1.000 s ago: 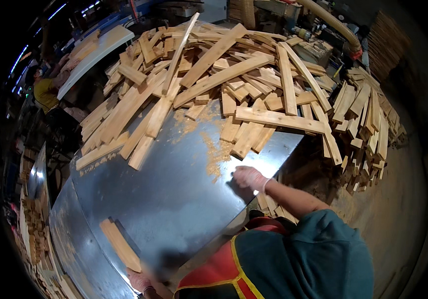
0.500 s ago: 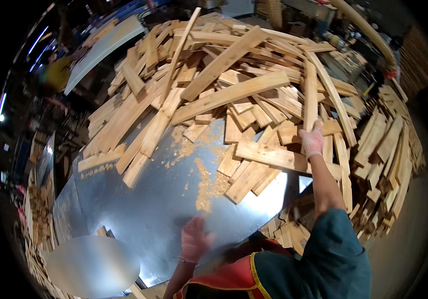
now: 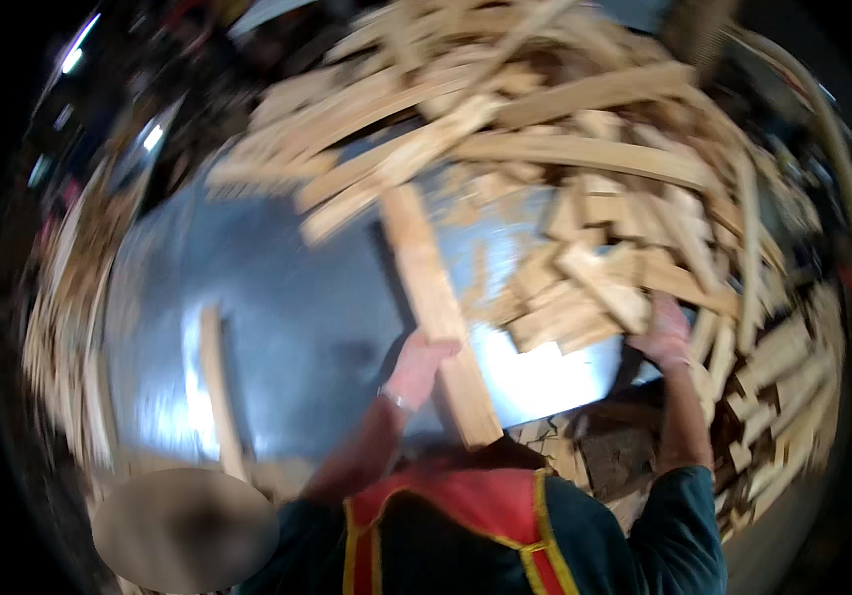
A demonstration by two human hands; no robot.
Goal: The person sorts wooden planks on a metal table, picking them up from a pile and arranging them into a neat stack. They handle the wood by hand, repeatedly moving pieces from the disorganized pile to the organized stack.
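My left hand [image 3: 421, 369], in a pale pinkish glove, is closed around the near part of a wooden plank [image 3: 424, 263]. That plank slants across the shiny metal table [image 3: 307, 327], its near end close to my apron and its far end close to the pile. My right hand [image 3: 664, 332], gloved alike, is at the right edge of the table against the near side of the wood pile, by a short plank [image 3: 690, 285]. Motion blur and the wood hide its fingertips, so its grip is unclear.
A large heap of loose planks [image 3: 584, 151] covers the far and right parts of the table, with wood shavings [image 3: 485, 263] beside it. A single strip of wood [image 3: 218, 387] lies at the left. Stacked boards [image 3: 788, 382] stand at the right, and more [image 3: 64, 327] at the far left.
The view has swung, shifting the pile up and right. My left hand, empty before, now grips a plank lying across the metal. My right hand has left the upright plank it was on.
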